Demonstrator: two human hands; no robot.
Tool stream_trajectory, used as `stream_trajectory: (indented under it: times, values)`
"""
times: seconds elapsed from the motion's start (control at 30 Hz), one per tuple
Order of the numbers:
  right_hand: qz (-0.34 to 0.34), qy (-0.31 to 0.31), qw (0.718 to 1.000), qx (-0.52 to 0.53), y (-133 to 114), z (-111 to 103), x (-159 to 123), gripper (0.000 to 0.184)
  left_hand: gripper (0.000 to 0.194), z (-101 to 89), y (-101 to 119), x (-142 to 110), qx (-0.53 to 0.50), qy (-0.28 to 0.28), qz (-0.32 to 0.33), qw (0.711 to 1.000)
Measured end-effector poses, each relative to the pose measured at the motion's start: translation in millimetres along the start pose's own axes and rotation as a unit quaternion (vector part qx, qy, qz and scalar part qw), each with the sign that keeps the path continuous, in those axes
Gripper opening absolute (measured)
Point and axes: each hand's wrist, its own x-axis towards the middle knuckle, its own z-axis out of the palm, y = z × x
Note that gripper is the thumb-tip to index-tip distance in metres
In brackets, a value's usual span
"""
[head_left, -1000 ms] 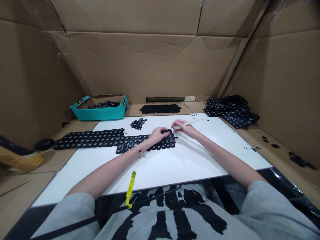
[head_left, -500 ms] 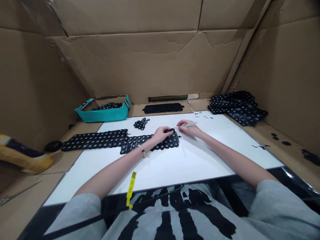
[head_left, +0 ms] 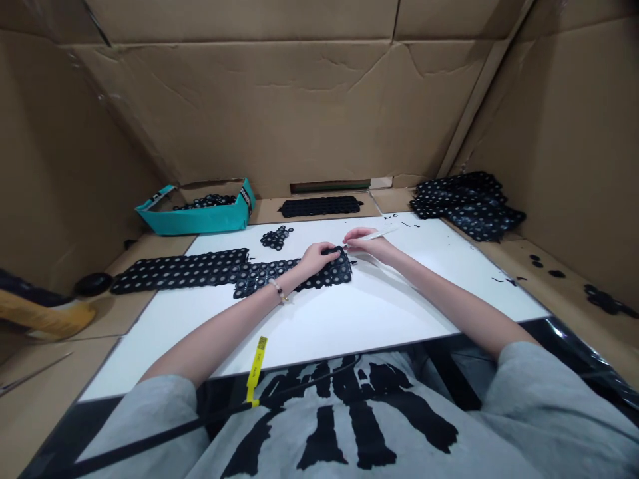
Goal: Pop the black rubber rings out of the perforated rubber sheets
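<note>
My left hand grips the far right part of a black rubbery sheet with rows of pale round dots, its thumb and fingers at the far edge. Just right of that edge, my right hand is closed on a slim white pen-shaped tool. The tool's tip is too small to make out, close to the sheet's corner. A second black dotted sheet lies to the left and meets the first one. Beyond it sits a small heap of loose black rings.
A teal box of black rings stands at the back left. A black strip stack lies at the back, and piled dotted sheets at the right. Tweezers and a yellow bottle are at left. Cardboard walls enclose the white board.
The whole view has shifted slightly, so everything sits a little higher and further left. My right hand has come a bit nearer the sheet's corner; my left keeps its hold.
</note>
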Motion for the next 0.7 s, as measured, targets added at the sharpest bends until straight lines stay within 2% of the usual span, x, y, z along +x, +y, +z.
stream_trajectory:
  times: [0.1,0.23,0.33,0.5,0.7]
  values:
    - [0.001,-0.004,0.999,-0.032,5,-4,4,0.022,0.033,0.5,0,0,0.000,0.000,0.000,1.000]
    - [-0.016,-0.015,0.988,-0.153,7,-12,7,0.018,0.033,1.1,-1,1,0.004,0.005,-0.003,1.000]
    - [-0.043,-0.012,0.976,-0.214,4,-18,5,0.028,0.033,1.2,-1,1,0.003,0.001,0.000,1.000]
    - [-0.038,0.022,0.983,-0.180,-8,-19,2,0.048,0.033,0.5,-2,1,0.010,-0.005,-0.002,1.000]
    - [-0.046,-0.036,0.984,-0.166,-15,-5,-4,0.019,0.032,0.6,-2,1,0.012,-0.002,0.000,1.000]
